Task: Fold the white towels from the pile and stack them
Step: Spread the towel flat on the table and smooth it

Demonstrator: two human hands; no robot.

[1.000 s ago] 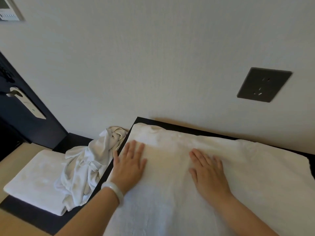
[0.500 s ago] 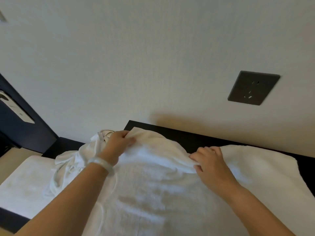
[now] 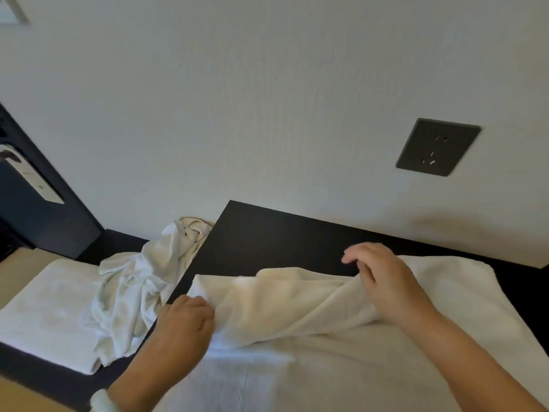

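Head view: black surface (image 3: 267, 239) meets a white wall (image 3: 267, 99) with a socket (image 3: 436, 147). Left hand (image 3: 185, 321) grips the towel (image 3: 297, 304); right hand (image 3: 386, 281) maybe pinches it.

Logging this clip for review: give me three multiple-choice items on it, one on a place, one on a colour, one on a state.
1. Where is the pile relative to the spread towel? A. left of it B. right of it C. on it
2. What colour is the socket? A. white B. red C. dark grey
3. What is the left hand doing? A. lying flat B. gripping the towel C. hanging empty
1 A: the pile lies beside the table's left edge. 2 C: its plate is dark grey. 3 B: its fingers curl into the towel.
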